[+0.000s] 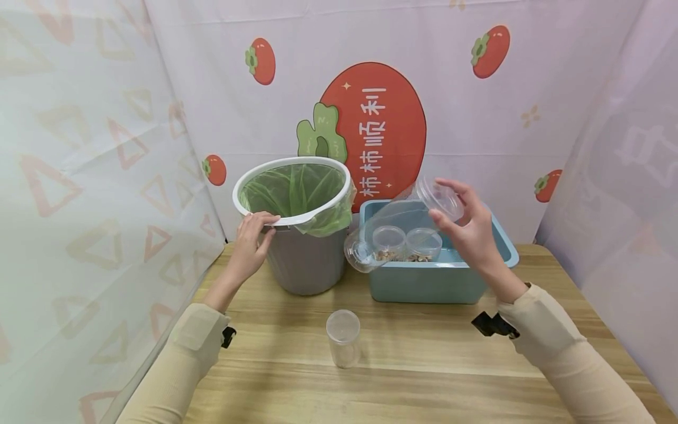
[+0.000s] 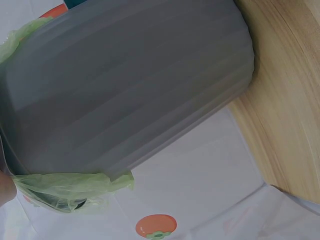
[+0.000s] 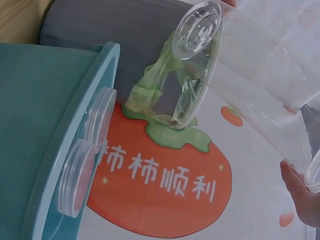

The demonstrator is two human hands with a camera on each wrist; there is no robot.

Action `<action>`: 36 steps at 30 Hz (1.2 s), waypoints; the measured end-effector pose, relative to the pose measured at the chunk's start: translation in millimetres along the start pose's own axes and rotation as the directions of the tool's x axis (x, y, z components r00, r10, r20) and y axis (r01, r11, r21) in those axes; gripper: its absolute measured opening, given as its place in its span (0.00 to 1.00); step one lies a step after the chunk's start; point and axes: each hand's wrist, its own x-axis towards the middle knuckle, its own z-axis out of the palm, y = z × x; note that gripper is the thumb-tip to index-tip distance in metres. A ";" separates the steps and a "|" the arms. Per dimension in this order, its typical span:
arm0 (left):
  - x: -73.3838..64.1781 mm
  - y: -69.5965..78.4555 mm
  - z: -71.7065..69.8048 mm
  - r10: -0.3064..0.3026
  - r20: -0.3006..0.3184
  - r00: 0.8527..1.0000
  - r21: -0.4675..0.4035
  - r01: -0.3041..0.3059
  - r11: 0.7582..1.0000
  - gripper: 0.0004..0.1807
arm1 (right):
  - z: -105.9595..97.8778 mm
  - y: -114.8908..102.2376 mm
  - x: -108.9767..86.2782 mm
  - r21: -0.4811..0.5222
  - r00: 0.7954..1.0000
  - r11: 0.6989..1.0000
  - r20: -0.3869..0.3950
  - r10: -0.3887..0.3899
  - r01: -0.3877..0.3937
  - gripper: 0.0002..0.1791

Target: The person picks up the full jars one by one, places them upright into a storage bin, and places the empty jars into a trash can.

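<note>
My right hand (image 1: pixel 468 221) grips a long clear plastic jar (image 1: pixel 392 218) by its lidded end. The jar is tilted, its round base pointing down and left, over the front edge of the blue bin (image 1: pixel 424 282). In the right wrist view the jar's base (image 3: pixel 197 32) overlaps the trash can's rim, and its walls look see-through with nothing inside. My left hand (image 1: pixel 249 244) holds the white rim of the grey trash can (image 1: pixel 307 262), fingers over the top and thumb below. A green bag (image 1: pixel 296 191) lines the can.
Two lidded clear jars (image 1: pixel 389 238) with brownish bits stand inside the blue bin. Another clear lidded jar (image 1: pixel 344 341) stands upright on the wooden table (image 1: pixel 424 371), in front of the can and bin. A cloth backdrop printed with persimmons (image 1: pixel 381 118) hangs close behind.
</note>
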 end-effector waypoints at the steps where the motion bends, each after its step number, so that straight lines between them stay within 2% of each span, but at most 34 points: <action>1: 0.2 -0.2 0.0 0.000 0.001 1.000 0.001 0.000 1.000 0.13 | 0.4 -0.6 3.3 0.002 1.000 1.000 -0.014 0.017 -0.017 0.24; 7: 1.5 -1.4 0.4 -0.001 0.009 1.000 0.002 0.001 1.000 0.12 | 6.5 -1.9 21.2 0.000 0.992 0.994 -0.071 0.108 -0.108 0.23; 10: 1.6 -1.1 0.5 -0.003 0.012 1.000 0.001 0.003 1.000 0.13 | 11.6 -1.6 30.3 0.025 0.989 0.992 -0.086 0.122 -0.121 0.23; 15: 0.6 -0.2 0.7 -0.009 0.013 1.000 0.005 0.009 1.000 0.13 | 21.7 -0.7 47.9 -0.014 0.984 0.989 -0.097 0.148 -0.150 0.23; 25: -0.3 0.9 0.9 -0.011 0.006 1.000 0.009 0.011 1.000 0.13 | 46.2 2.8 78.6 -0.010 0.976 0.980 -0.092 0.197 -0.198 0.24; 36: 0.6 1.8 0.0 -0.008 0.003 1.000 0.010 0.008 1.000 0.13 | 74.7 16.2 107.1 0.007 0.953 0.960 -0.120 0.279 -0.280 0.26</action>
